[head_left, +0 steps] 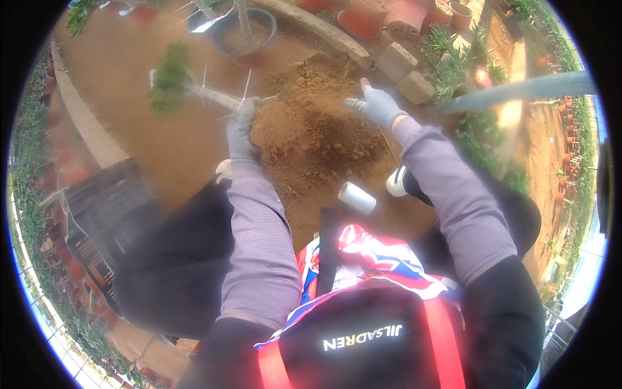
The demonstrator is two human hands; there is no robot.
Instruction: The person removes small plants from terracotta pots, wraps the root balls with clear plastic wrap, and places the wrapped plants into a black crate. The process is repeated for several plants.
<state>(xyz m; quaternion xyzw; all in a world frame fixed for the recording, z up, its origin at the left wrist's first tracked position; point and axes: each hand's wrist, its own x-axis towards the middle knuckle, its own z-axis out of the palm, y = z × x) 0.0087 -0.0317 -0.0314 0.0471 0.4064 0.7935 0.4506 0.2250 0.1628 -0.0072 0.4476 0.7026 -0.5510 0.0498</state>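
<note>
My left hand [243, 135], in a grey glove, is closed around the base of a potless young plant's pale, thick stem [219, 97]. The stem lies almost level, pointing left, with thin white ties on it and blurred green foliage [170, 78] at its far end. Beside the fingers is a mound of loose brown soil [324, 133]; whether roots are inside it I cannot tell. At the mound's right edge is my right hand [379, 107], also gloved, its fingers apart and nothing in them. A white cylinder [357, 198] lies on the ground nearer to me.
A dark round pot [269, 26] with a trunk stands beyond the soil. Two blocks [396, 61] and terracotta pots [363, 19] are at the far right. A grey pole [525, 91] reaches in from the right. At left sits a black crate [103, 220].
</note>
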